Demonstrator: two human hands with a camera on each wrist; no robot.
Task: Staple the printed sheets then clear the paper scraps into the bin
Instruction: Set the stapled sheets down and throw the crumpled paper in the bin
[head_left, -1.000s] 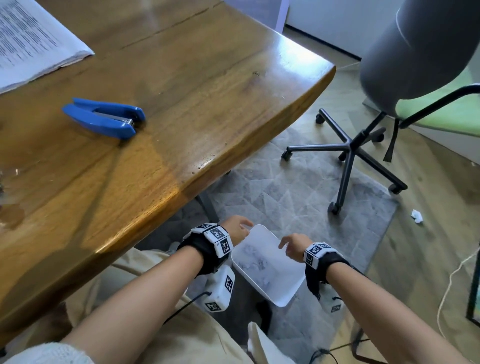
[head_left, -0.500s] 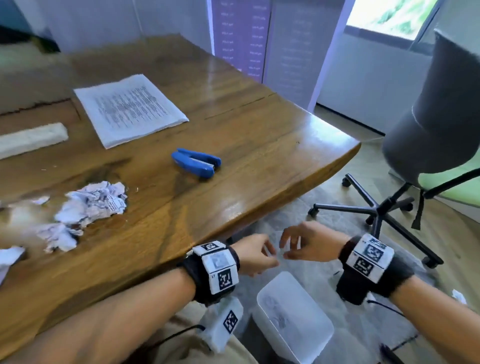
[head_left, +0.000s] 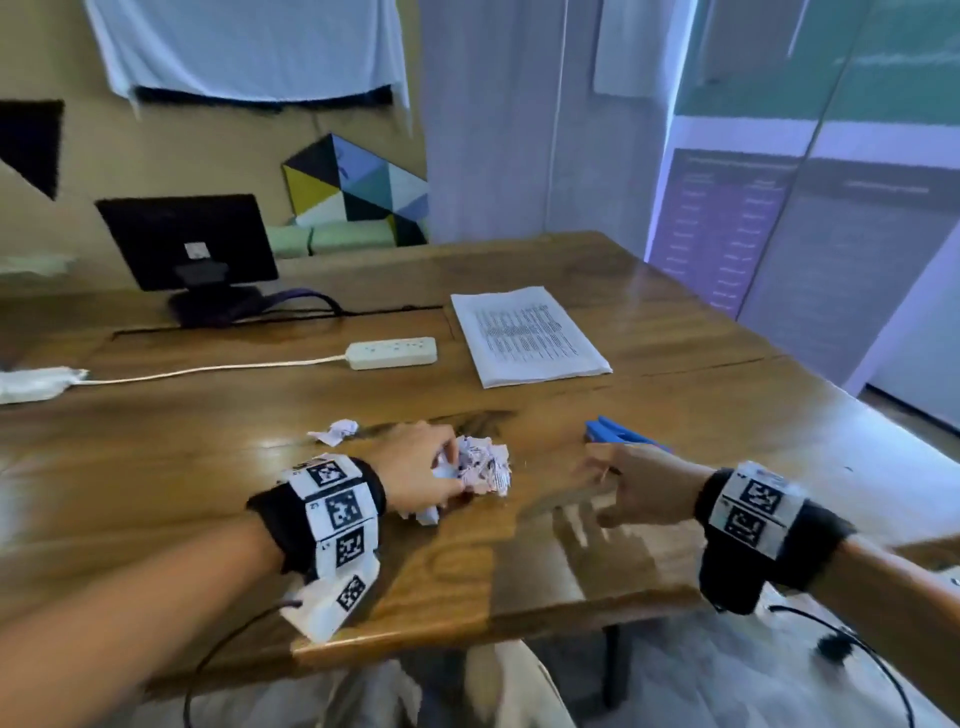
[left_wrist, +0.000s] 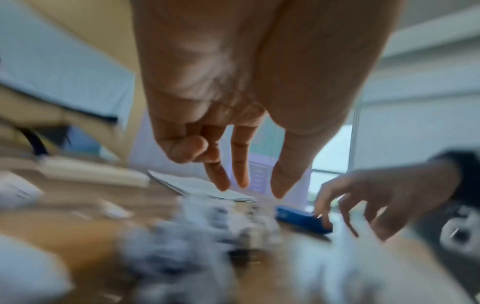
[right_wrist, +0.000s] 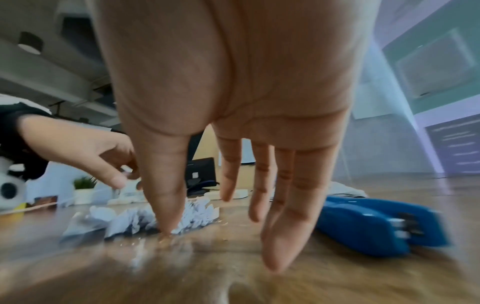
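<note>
A heap of crumpled paper scraps (head_left: 480, 467) lies on the wooden table (head_left: 467, 597), and a smaller scrap (head_left: 340, 431) sits to its left. My left hand (head_left: 449, 467) reaches onto the heap with fingers hanging straight. The blurred left wrist view shows nothing between its fingers (left_wrist: 223, 181) and thumb, with the scraps (left_wrist: 197, 236) below. My right hand (head_left: 602, 488) is spread, fingertips (right_wrist: 272, 263) on the wood, just left of the blue stapler (head_left: 618, 434) (right_wrist: 369, 224). The printed sheets (head_left: 527, 335) lie stacked farther back.
A white power strip (head_left: 392, 353) with its cord lies behind the scraps. A dark monitor (head_left: 187, 241) stands at the back left. The table's near edge (head_left: 571, 618) runs just in front of my wrists.
Both hands rose from the white bin on the floor to the tabletop. The left hand reached the crumpled scraps and the right came down beside the stapler. The view swung up.
</note>
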